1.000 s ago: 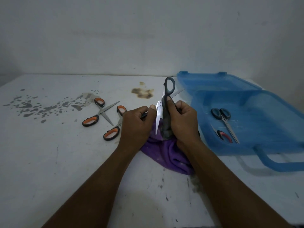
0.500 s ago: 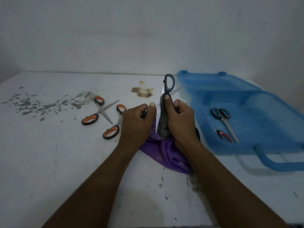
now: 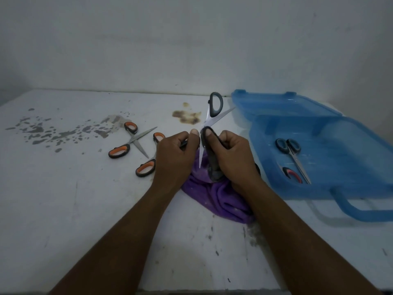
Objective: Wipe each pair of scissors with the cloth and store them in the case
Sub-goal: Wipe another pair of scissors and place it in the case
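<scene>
My left hand grips one handle of the grey-handled scissors, which stand open and upright above the table. One blade points down between my hands. My right hand pinches a fold of the purple cloth around the scissors just below the pivot; the pinched part looks dark grey. The rest of the cloth lies bunched on the table under my hands. The open blue case sits to the right and holds black-handled scissors and a red-handled pair.
Two orange-handled scissors lie left of my hands: one pair spread open, the other partly hidden by my left hand. The white table has dark splatter at the far left and a brown stain. A wall stands behind.
Both hands and the held scissors have shifted slightly up and left. My right fingers, with the cloth, sit a little higher near the pivot. Nothing else moved.
</scene>
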